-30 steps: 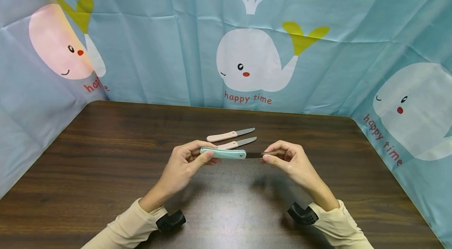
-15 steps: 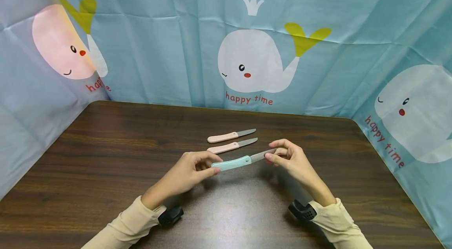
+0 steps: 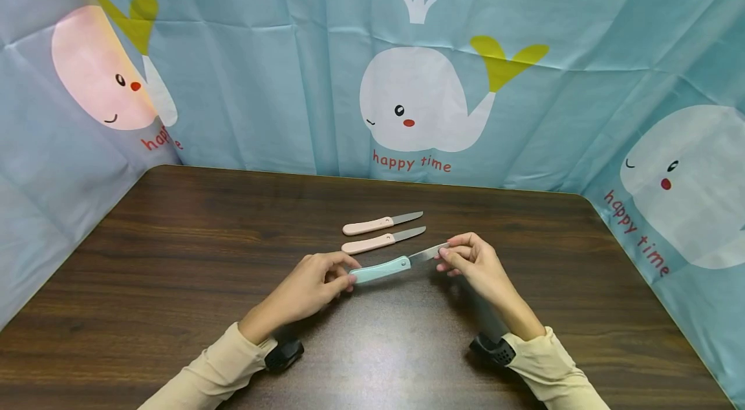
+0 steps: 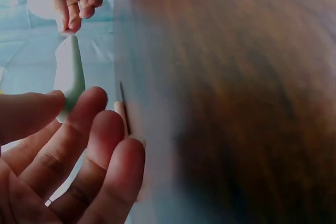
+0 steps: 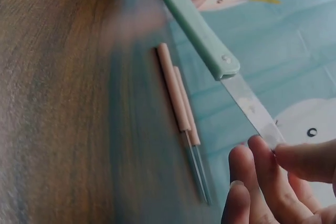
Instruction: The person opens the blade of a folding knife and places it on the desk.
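Note:
A folding knife with a mint-green handle (image 3: 381,269) is held above the table between both hands, its steel blade (image 5: 251,107) swung out from the handle. My left hand (image 3: 317,284) pinches the handle's end between thumb and fingers; the left wrist view shows the thumb against the green handle (image 4: 73,72). The blade's tip end is pinched by my right hand (image 3: 473,268), with thumb and forefinger covering the tip. Just behind lie two pink-handled folding knives, the nearer knife (image 3: 368,244) and the farther knife (image 3: 368,226), side by side with blades out to the right.
The dark wood-grain table (image 3: 174,255) extends around the hands. A light blue curtain (image 3: 262,86) printed with whales stands along its back and sides. Black wrist cameras sit at both cuffs, such as the left device (image 3: 284,355).
Both hands have lowered the green knife toward me and turned it so its broad side shows. The left hand has shifted to the handle's end. The pink knives stay put.

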`<state>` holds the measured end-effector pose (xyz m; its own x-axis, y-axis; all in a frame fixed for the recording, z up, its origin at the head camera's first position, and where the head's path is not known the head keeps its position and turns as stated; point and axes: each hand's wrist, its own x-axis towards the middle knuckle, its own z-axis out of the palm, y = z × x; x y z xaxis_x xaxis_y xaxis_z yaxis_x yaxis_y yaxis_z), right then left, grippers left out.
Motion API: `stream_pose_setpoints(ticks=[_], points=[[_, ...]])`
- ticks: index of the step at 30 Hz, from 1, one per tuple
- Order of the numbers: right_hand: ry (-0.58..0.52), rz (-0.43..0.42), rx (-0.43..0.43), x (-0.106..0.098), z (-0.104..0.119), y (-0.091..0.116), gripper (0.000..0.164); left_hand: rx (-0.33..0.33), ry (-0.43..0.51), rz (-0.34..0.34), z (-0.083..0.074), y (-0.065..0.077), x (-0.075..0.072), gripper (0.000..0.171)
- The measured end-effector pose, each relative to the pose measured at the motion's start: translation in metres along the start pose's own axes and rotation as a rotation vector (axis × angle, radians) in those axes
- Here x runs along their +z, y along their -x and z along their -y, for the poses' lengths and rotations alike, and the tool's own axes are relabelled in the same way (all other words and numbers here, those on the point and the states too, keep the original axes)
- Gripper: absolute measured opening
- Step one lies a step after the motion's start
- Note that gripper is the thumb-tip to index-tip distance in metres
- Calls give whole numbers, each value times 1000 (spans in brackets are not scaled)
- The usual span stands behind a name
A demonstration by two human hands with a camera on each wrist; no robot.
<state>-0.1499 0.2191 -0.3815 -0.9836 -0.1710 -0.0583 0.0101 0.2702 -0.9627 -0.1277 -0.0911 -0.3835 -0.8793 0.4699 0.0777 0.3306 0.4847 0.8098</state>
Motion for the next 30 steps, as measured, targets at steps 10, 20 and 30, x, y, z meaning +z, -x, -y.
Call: stream_pose_setpoints(ticks=[10, 20, 30], points=[[25, -28, -21, 3, -2, 1, 27, -42, -43, 10, 9, -4, 4, 16], [70, -32, 6, 0, -2, -2, 38, -51, -92, 11, 11, -15, 2, 13], [117, 71, 16, 1, -6, -2, 45, -81, -144, 4, 13, -20, 2, 15]])
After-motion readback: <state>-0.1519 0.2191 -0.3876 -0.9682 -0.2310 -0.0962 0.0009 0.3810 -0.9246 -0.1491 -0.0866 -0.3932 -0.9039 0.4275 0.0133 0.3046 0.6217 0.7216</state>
